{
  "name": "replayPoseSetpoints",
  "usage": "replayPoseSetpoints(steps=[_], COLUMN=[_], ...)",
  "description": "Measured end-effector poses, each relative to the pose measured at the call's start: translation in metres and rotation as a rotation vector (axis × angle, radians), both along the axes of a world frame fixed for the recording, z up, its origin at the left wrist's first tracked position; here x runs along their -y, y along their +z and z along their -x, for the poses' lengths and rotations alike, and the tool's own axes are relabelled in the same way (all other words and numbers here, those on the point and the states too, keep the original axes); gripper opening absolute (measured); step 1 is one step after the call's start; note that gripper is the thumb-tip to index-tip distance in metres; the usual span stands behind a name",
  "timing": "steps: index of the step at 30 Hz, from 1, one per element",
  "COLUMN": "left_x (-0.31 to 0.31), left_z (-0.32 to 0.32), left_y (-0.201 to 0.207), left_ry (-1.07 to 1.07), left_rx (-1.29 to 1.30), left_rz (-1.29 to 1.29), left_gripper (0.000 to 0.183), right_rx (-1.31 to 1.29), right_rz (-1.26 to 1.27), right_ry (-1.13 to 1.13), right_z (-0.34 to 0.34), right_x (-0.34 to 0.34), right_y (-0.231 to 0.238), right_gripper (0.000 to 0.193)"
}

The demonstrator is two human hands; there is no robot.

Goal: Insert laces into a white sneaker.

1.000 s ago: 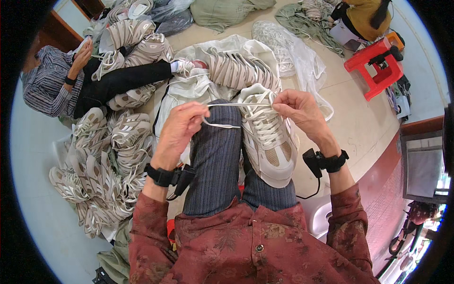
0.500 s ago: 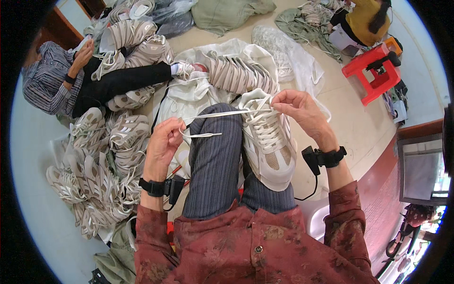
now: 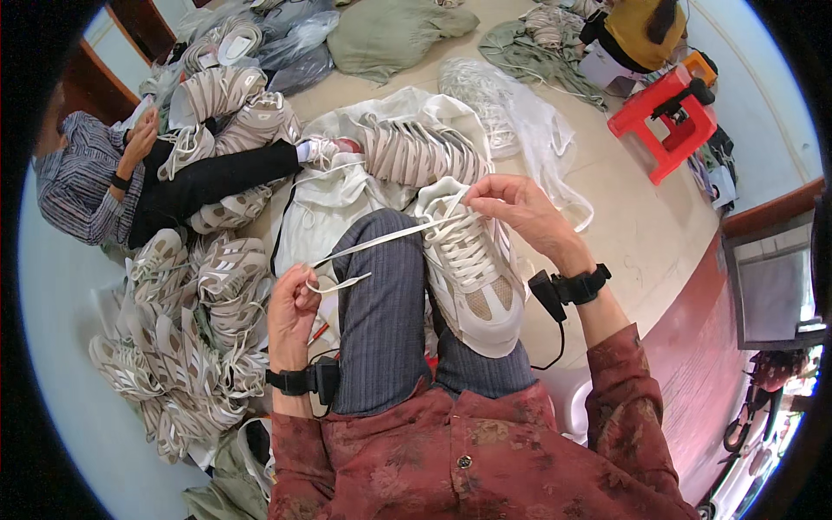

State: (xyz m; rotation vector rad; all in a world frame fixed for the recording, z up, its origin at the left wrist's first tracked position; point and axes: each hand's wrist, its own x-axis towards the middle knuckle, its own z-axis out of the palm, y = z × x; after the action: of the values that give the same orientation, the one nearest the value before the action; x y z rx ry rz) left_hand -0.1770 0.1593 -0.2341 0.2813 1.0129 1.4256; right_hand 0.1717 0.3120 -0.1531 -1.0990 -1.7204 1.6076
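Observation:
A white and beige sneaker [image 3: 475, 269] rests on my right thigh, its toe pointing toward me and its white lacing threaded across the tongue. My left hand [image 3: 293, 299], left of my knee, pinches a white shoelace [image 3: 373, 243] that runs taut over the knee to the top of the shoe. A short tail of that lace hangs free beside the left fingers. At the sneaker's collar, the thumb and fingertips of my right hand [image 3: 513, 206] are closed on lace at the upper eyelets.
Several similar sneakers [image 3: 178, 338] lie heaped on the left. A row of shoes [image 3: 420, 152] sits on white sacking [image 3: 312, 217] ahead. Another person [image 3: 95, 178] sits at far left, a leg stretched across. A red stool [image 3: 666, 130] stands at far right.
My left hand has moved a little left and down, drawing the lace into a steeper slant. The whole view has shifted slightly. Both hands keep their hold.

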Motion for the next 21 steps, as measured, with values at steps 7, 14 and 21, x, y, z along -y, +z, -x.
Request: replayPoseSetpoints(steps=[7,14,21], left_x=[0.007,-0.005,-0.034], left_z=[0.004,-0.026,-0.082], left_y=[0.007,0.033,0.064], left_ry=[0.012,0.149,-0.339], left_rx=[-0.063,-0.520,-0.881], left_rz=[0.020,0.064,-0.187], left_gripper=[0.009,0.025,0.020], right_rx=[-0.084,0.081,0.121], right_rz=[0.025,-0.122,-0.421], right_ry=[-0.028,-0.010,-0.001], right_z=[-0.008,-0.021,-0.009], right_x=[-0.003,0.009,0.014], right_y=[-0.009,-0.011,-0.014], right_gripper=[0.016,0.013,0.015])
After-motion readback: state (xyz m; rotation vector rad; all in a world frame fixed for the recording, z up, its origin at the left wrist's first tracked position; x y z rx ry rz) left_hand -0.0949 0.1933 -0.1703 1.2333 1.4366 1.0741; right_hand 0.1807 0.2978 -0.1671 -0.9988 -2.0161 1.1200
